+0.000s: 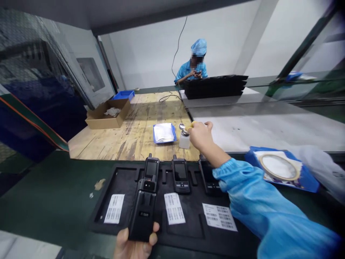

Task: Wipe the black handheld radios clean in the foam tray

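My left hand [134,248] grips the lower end of a black handheld radio [144,212], its back with pale lettering and a camera-like top part facing up. It is held over a black foam tray [110,181]. My right hand [201,135] reaches forward, fingers drawn together in yellow finger covers, at the metal top of a small white dispenser bottle [184,141] with its round lid raised. Whatever the fingertips hold, if anything, is hidden. In the tray lie a radio [152,167] behind the held one, a second radio [180,175], and another radio [208,176] partly under my right forearm.
Barcode label sheets [174,208] lie in the tray. White wipes [164,132] sit on a blue holder beside the bottle. A cardboard box [107,117] stands back left; a tape roll [280,167] lies right. Black stacked trays [215,86] stand before a seated person [192,68].
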`<state>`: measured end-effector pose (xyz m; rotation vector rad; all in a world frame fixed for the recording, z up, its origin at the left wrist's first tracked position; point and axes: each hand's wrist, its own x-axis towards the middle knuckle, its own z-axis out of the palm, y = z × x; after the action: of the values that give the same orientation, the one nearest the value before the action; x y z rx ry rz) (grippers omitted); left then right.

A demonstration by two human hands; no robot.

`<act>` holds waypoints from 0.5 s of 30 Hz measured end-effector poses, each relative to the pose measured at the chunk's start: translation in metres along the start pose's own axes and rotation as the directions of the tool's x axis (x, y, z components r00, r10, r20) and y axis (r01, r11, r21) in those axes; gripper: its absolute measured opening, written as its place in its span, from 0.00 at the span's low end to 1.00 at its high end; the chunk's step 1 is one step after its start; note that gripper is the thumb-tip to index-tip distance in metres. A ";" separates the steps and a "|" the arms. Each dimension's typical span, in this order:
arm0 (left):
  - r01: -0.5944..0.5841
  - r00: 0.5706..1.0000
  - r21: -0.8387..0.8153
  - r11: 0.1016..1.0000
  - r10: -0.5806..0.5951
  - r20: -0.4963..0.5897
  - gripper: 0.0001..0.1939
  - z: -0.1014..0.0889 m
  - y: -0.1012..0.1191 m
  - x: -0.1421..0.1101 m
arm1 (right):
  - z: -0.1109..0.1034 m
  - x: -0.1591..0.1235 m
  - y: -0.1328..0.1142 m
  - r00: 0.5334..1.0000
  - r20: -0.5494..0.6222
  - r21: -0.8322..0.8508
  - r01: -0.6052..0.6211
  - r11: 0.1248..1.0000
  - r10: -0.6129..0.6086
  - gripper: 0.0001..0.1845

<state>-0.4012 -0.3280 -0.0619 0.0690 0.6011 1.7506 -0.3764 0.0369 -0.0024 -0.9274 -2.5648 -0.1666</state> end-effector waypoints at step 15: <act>0.035 0.999 0.019 0.999 -0.035 -0.018 0.23 -0.008 -0.001 -0.003 | -0.037 -0.147 -0.090 0.803 -0.501 0.403 0.548 0.733 -0.324 0.23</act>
<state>-0.4026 -0.3331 -0.0679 0.0562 0.6289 1.7134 -0.3185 -0.1278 -0.0274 -0.0328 -2.2024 0.2047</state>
